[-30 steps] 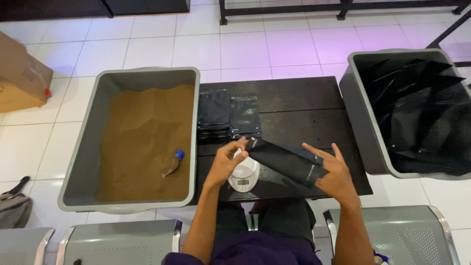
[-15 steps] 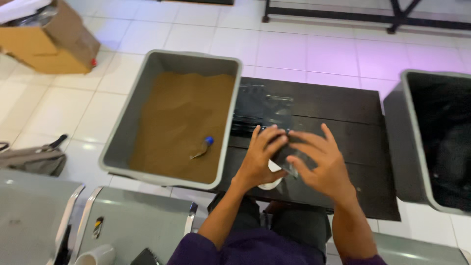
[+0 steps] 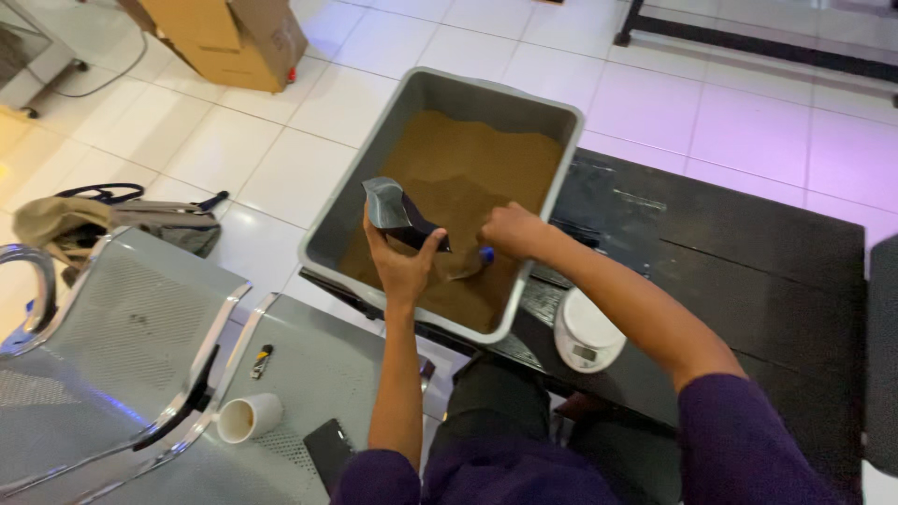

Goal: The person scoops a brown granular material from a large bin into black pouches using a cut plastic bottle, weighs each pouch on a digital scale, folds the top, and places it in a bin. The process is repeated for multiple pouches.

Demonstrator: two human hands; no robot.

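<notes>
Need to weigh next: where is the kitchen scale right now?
The small white scale sits on the dark table, just right of the grey bin, under the right forearm.

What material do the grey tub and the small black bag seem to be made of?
Grey tub: probably moulded plastic, with matte, smooth walls and a rounded rim. Black bag, held by the left hand: seemingly thin plastic or foil film, since it creases and shines slightly.

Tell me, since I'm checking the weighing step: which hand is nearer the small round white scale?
Right. The right hand is in the grey sand bin, closer to the small round white scale; the left hand, holding a black pouch, is farther.
</notes>
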